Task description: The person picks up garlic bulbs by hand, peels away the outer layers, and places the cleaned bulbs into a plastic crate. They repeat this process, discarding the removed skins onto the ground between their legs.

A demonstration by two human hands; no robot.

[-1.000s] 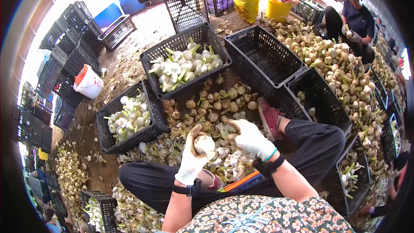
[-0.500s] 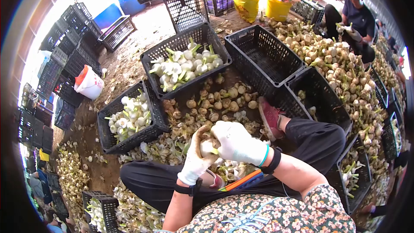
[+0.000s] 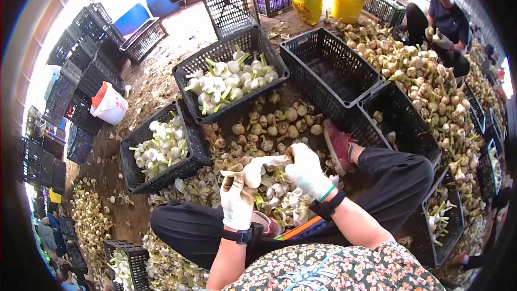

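My left hand [image 3: 237,199], in a white glove with soiled fingers, is closed around a white garlic bulb [image 3: 251,176] whose short stem pokes out to the left. A pale strip of garlic skin [image 3: 273,160] stretches from the bulb across to my right hand [image 3: 307,172], whose gloved fingers are pinched on its far end. Loose peelings [image 3: 285,196] lie in a heap beneath both hands. Just beyond them, unpeeled garlic bulbs [image 3: 283,121] with brownish skins are scattered on the ground.
Black crates of cleaned garlic stand ahead [image 3: 186,70] and to the left [image 3: 129,175]. Another black crate [image 3: 336,94] sits ahead right, beside a large garlic pile [image 3: 425,75]. A co-worker [image 3: 447,21] sits behind that pile. A white bucket [image 3: 110,105] stands at left.
My hands were together around the bulb and are now apart. The right hand has moved right, drawing a strip of skin off the bulb in my left hand.
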